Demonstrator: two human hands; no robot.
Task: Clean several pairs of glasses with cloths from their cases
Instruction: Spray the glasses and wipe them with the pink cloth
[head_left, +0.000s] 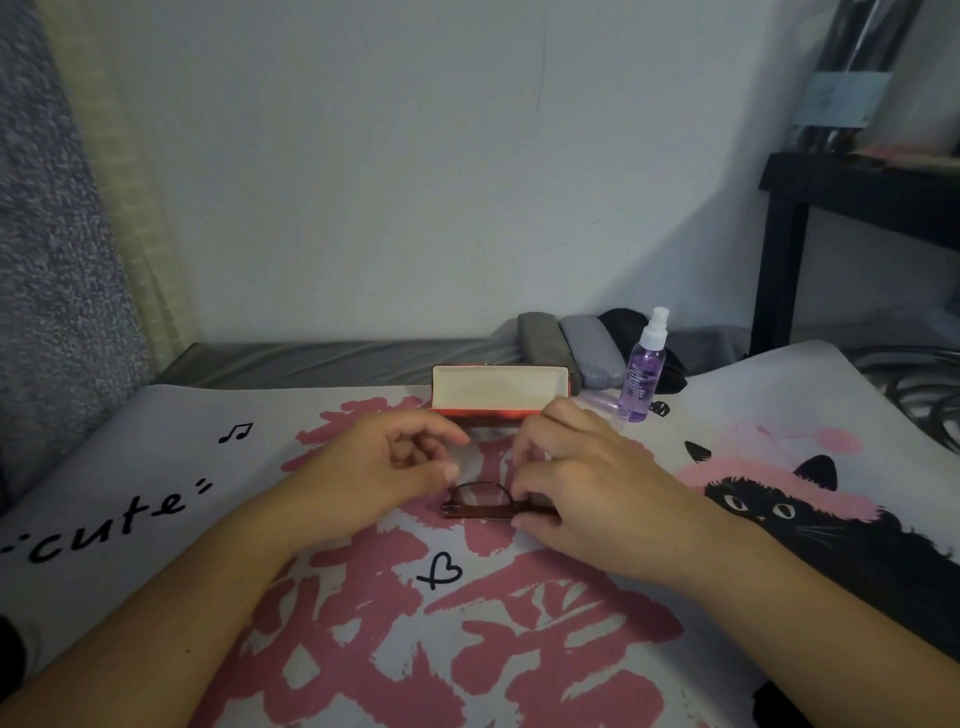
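Observation:
A pair of dark brown glasses lies folded on the printed mat, in the middle of the view. My right hand rests over their right end, fingertips pinching the frame. Just left of the glasses, my left hand hovers with curled fingers that are apart and hold nothing. Behind both hands a red glasses case stands open, its cream lining facing me. No cloth can be made out.
Three closed cases lie at the back: olive, grey and black. A purple spray bottle stands next to them, with a small clear bottle lying beside it. A black table stands far right.

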